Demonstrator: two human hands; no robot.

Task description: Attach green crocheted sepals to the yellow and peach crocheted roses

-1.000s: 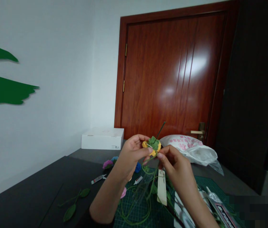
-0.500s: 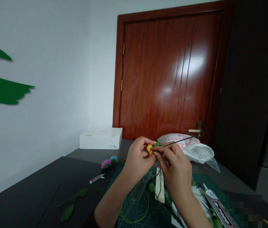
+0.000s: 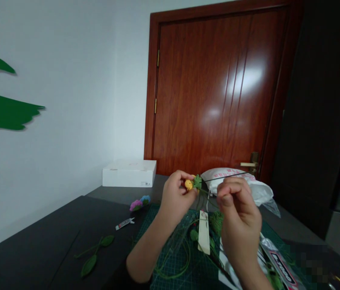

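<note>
Between the fingertips and thumb of my left hand [image 3: 177, 198] is a small yellow crocheted flower [image 3: 189, 185] with a green base [image 3: 198, 181]. A thin dark stem [image 3: 225, 176] runs from the flower toward the upper right. My right hand [image 3: 240, 215] is to the right of the flower, apart from it, with thumb and forefinger pinched together. Green yarn stretches from the flower's base toward those fingertips; the pinched end is too small to make out. Below hangs a cream card [image 3: 204, 233], beside a ball of green yarn [image 3: 217, 222].
A green cutting mat [image 3: 176, 257] lies beneath the hands. To the left are green leaves [image 3: 89, 266], a small glue tube [image 3: 124, 223] and pink and blue flowers [image 3: 136, 205]. Behind stand a white box [image 3: 129, 174] and a plastic bag [image 3: 218, 185]. A large tube [image 3: 283, 268] is at right.
My right hand has moved away from the flower to the right, drawing green yarn out. My left hand still holds the flower, whose green base now shows more.
</note>
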